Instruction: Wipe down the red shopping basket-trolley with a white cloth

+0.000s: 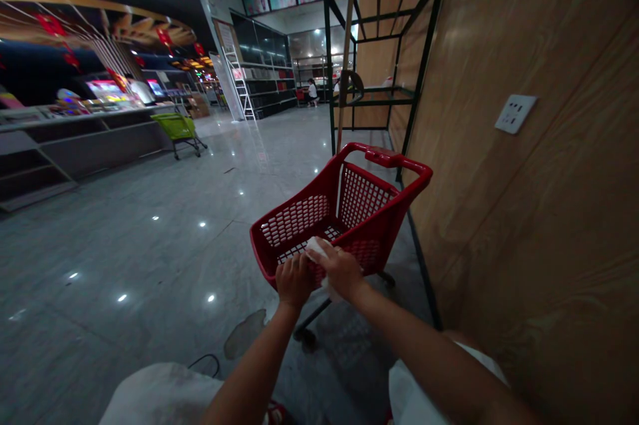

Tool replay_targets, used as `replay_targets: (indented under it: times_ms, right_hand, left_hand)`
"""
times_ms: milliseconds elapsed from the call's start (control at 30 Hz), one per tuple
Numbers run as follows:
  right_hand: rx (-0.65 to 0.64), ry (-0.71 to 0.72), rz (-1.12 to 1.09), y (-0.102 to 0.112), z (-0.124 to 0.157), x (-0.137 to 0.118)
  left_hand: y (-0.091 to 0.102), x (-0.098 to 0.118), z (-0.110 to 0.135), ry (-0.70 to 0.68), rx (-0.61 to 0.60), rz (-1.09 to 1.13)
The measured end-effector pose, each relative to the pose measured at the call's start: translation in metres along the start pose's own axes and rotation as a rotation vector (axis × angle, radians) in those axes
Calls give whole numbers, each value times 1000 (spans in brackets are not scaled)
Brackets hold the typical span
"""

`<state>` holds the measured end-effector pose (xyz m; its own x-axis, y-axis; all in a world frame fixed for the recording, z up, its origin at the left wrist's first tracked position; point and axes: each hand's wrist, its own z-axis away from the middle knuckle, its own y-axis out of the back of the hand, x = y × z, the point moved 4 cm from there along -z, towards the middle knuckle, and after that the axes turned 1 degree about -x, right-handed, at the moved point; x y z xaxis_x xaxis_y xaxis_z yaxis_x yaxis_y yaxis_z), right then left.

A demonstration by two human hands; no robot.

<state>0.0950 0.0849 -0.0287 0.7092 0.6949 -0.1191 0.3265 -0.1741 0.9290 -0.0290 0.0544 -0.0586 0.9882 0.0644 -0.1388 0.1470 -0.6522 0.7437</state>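
Observation:
A red plastic shopping cart with lattice sides stands in front of me, its handle at the far right end. My left hand is closed over the near rim of its basket. Just right of it, my right hand presses a white cloth against the same rim. Part of the cloth hangs below that hand, outside the basket. Through the lattice the basket floor shows with nothing lying on it.
A wooden wall with a white socket plate runs close on my right. Behind the cart stands a dark green metal rack with a wooden pole. Further left are a green cart and a long counter.

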Motion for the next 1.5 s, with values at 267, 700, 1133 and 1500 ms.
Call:
replay_targets:
  times_ms: [267,700,1133,1500]
  right_hand:
    - [335,-502,80,63,16,137]
    - [-33,1,130,-6,8,11]
    - [200,-187,-110,8,7,41]
    - [160,-327,87,37,12,92]
  left_hand:
    - [-3,7,-1,37,36,40]
    - [-2,2,1,29,-23,58]
    - [-3,16,-2,99,-56,103]
    - [1,12,0,50,-71,90]
